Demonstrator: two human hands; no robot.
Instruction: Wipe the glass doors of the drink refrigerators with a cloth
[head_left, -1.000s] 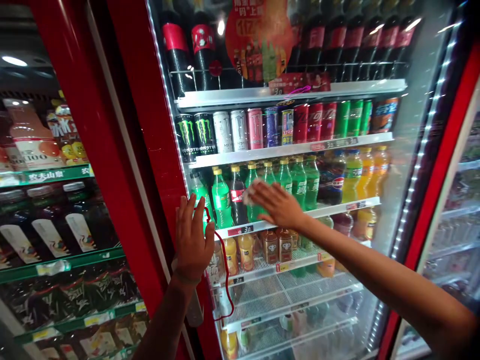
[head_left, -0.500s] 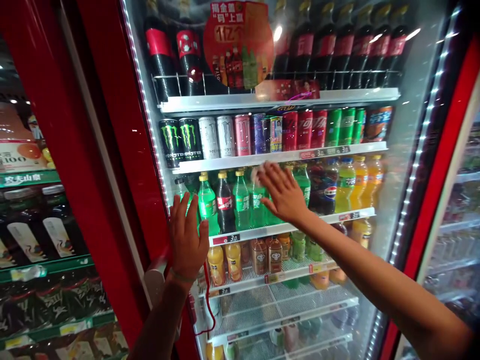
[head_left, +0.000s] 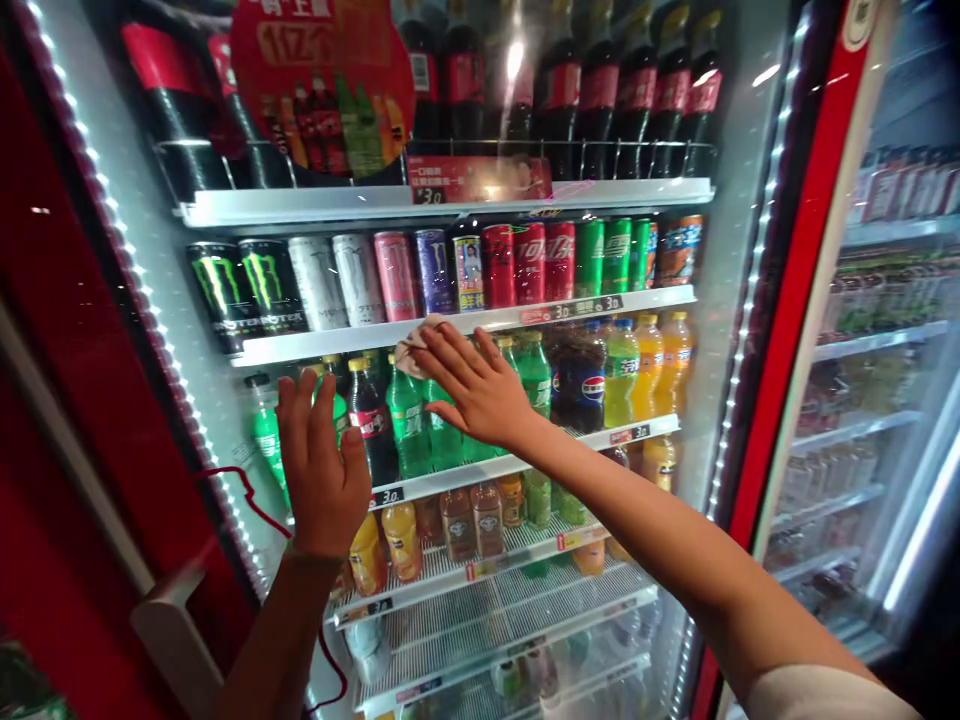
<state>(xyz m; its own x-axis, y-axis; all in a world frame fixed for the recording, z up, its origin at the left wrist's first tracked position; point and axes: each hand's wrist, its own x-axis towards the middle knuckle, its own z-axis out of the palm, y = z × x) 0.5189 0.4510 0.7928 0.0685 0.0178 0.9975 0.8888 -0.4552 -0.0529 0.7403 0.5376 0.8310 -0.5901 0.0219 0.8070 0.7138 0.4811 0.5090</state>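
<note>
A glass door (head_left: 480, 640) of a lit drinks fridge fills most of the head view. My right hand (head_left: 480, 390) reaches in from the right and presses a crumpled pale cloth (head_left: 414, 350) to the glass. The cloth shows beyond the fingertips, over the green bottles (head_left: 409, 425); the rest lies hidden under the fingers. On the left, my left hand (head_left: 324, 460) is raised with its palm to the glass, fingers up and thumb apart, holding nothing. Behind it stand a green bottle (head_left: 268, 435) and a cola bottle (head_left: 367, 415).
A grey door handle (head_left: 176, 630) juts out at lower left, by the red frame (head_left: 52, 330). A thin red cord (head_left: 251, 495) hangs near my left hand. A round red sticker (head_left: 322, 80) is on the upper glass. Another fridge (head_left: 862, 340) stands to the right.
The view has swung right, so the fridge sits further left. My right hand has slid left across the glass with the cloth. My left hand remains flat and raised.
</note>
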